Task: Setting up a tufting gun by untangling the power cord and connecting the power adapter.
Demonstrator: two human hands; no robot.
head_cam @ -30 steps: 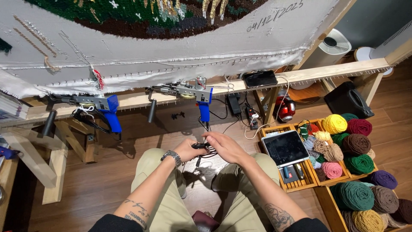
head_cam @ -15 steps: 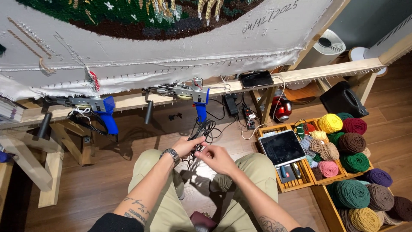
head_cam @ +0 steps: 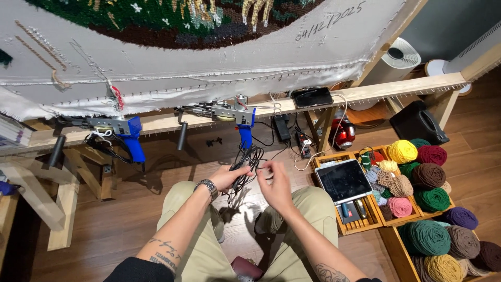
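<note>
Left hand: our left hand is closed around a bundle of black cord, held up over our lap so the loops hang free of the floor
Right hand: our right hand is raised beside the bundle, fingers partly curled; it looks to pinch a strand, but blur hides the grip
Cord: it sits between both hands, just below the blue tufting gun
Arm pose: both forearms reach forward over our knees, wrists turned inward toward each other
Frame ledge: the gun rests on the wooden ledge, a second blue tufting gun to its left
Nearby: a tablet and yarn balls lie in trays to our right
</note>
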